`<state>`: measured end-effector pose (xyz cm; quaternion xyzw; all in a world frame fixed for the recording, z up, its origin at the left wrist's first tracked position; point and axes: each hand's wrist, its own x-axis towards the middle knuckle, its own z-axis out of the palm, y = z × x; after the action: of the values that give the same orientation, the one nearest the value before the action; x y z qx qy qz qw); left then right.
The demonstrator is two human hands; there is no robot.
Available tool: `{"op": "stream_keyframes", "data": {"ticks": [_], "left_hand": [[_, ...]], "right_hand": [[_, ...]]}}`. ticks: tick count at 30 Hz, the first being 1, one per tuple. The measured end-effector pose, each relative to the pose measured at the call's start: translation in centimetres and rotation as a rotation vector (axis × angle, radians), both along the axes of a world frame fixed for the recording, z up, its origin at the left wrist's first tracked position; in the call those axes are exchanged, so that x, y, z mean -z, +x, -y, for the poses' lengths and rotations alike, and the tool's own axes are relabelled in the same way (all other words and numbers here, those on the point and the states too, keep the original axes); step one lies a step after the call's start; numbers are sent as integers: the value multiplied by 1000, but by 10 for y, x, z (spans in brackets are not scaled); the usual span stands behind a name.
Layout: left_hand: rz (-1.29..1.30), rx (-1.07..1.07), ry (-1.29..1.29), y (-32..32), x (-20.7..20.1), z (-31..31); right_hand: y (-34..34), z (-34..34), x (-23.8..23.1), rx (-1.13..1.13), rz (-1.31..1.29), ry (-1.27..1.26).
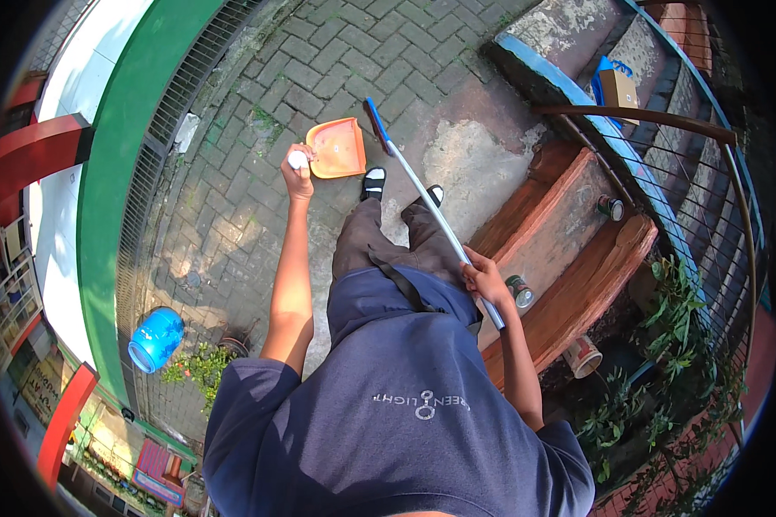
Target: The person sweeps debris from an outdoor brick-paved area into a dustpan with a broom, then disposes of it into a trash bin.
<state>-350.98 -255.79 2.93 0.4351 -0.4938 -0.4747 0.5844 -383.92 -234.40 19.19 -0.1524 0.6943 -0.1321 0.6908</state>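
My left hand (pixel 298 178) is closed around the handle of an orange dustpan (pixel 338 148); the handle's round white end (pixel 297 159) pokes out above the fingers. The pan lies just beyond that hand, over the paving, left of my feet. In my right hand (pixel 485 277) is the pale shaft of a broom (pixel 438 209), gripped near its upper end. The shaft slants forward and left past my right leg to a narrow blue head, which rests on the ground to the right of the dustpan.
Right of my legs stands a brown bench-like ledge (pixel 569 258) with two cans on it. Beyond it are blue-edged steps (pixel 569 82), a metal railing and a cardboard box (pixel 618 89). A blue barrel (pixel 156 339) and plants sit at left, beside a drain grate (pixel 151 164).
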Motion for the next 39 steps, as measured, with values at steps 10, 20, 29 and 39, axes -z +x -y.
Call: {"op": "stream_keyframes", "data": {"ticks": [10,20,29,39], "left_hand": [[103,6,47,-12,4,-5],[218,35,-93,-102,-19,-8],[238,212,-18,-156,-10,22],[68,209,-26,-175,-9,37]], "right_hand": [[-145,-75,62,-239,-753,-115],[-244,-30,163,-175,-1090,-124],[-216,51,199,62,-607,17],[-52,-13,192,11,-479,-223]]}}
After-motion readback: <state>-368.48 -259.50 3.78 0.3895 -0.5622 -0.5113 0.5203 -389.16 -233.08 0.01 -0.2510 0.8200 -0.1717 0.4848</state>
